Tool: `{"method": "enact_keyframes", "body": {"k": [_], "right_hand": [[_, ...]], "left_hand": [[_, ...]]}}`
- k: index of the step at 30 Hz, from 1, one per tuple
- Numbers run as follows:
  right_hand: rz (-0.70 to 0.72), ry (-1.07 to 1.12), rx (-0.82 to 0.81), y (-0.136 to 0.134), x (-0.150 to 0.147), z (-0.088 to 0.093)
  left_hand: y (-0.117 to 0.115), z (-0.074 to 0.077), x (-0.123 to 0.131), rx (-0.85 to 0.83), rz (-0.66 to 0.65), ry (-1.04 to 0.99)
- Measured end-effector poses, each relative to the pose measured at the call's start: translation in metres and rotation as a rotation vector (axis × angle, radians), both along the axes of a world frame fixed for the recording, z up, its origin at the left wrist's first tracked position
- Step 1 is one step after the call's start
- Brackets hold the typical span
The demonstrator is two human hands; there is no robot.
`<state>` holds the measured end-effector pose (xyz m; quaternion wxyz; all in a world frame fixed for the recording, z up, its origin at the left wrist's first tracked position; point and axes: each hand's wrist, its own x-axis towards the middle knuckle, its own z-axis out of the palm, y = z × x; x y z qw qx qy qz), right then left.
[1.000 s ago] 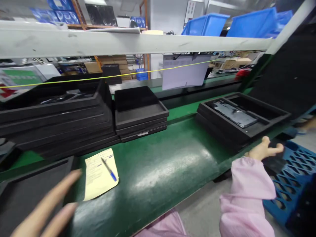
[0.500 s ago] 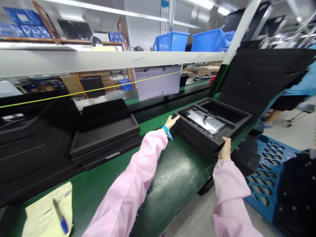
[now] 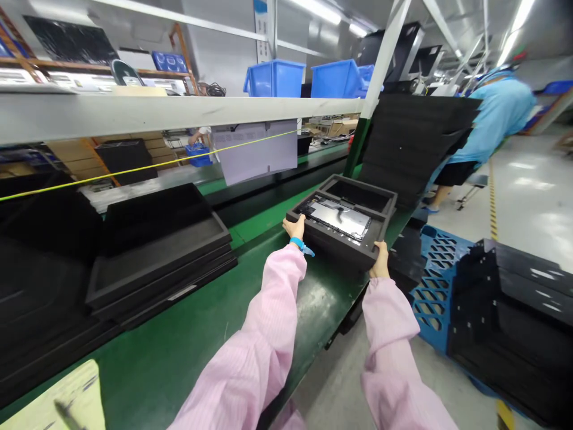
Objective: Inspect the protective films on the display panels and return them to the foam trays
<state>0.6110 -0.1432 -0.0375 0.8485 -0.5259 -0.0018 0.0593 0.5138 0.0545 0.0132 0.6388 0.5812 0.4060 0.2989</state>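
Note:
A black foam tray (image 3: 384, 230) with two compartments is between my hands on the green bench. In its near compartment lies a flat silver-and-black panel (image 3: 340, 218); the far compartment looks dark inside. My left hand (image 3: 294, 228), with a blue band at the wrist, grips the tray's left near corner. At the right near corner, my right hand (image 3: 380, 260) is closed round the edge, thumb on top. The fingers under the tray are hidden. Whether the tray touches what is beneath it, I cannot tell.
Stacked black trays (image 3: 156, 263) stand to the left on the green bench (image 3: 188, 340). Yellow paper (image 3: 67, 400) lies at the near left. Tall black foam stacks (image 3: 416, 149) rise behind the tray. A blue pallet (image 3: 432, 280) sits on the floor, right. A person (image 3: 496, 119) in blue is beyond.
My left hand has closed from spread fingers onto the tray's corner. My right hand still holds the other corner. The view has swung right, showing more floor and the person in blue.

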Motion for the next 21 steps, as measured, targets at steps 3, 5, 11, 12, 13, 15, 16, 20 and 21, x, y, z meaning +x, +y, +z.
{"method": "enact_keyframes", "body": {"k": [3,5,11,12,13,15,16,20,21], "right_hand": [[0.032,0.003,0.009,-0.011,-0.031,0.006],[0.044,-0.016,0.007,-0.020,-0.063,0.002],[0.074,0.004,-0.063,-0.055,-0.179,-0.038],[0.099,0.013,-0.074,-0.061,-0.191,-0.040],[0.129,0.019,-0.080,-0.066,-0.200,-0.039],[0.206,0.029,-0.089,-0.073,-0.212,-0.033],[0.248,0.035,-0.097,-0.073,-0.216,-0.029],[0.414,0.072,-0.183,-0.063,-0.254,-0.025],[0.455,0.084,-0.218,-0.059,-0.268,-0.029]], "left_hand": [[-0.021,-0.004,-0.023,-0.073,0.080,0.031],[-0.030,-0.008,-0.049,-0.128,0.076,0.021],[-0.030,-0.025,-0.189,-0.259,0.062,0.004],[-0.029,-0.028,-0.217,-0.264,0.078,0.002],[-0.027,-0.030,-0.244,-0.266,0.096,-0.001],[-0.024,-0.035,-0.293,-0.249,0.158,-0.010],[-0.021,-0.037,-0.314,-0.236,0.196,-0.015],[-0.010,-0.043,-0.383,-0.175,0.359,0.000],[-0.007,-0.044,-0.396,-0.151,0.400,0.009]]}}
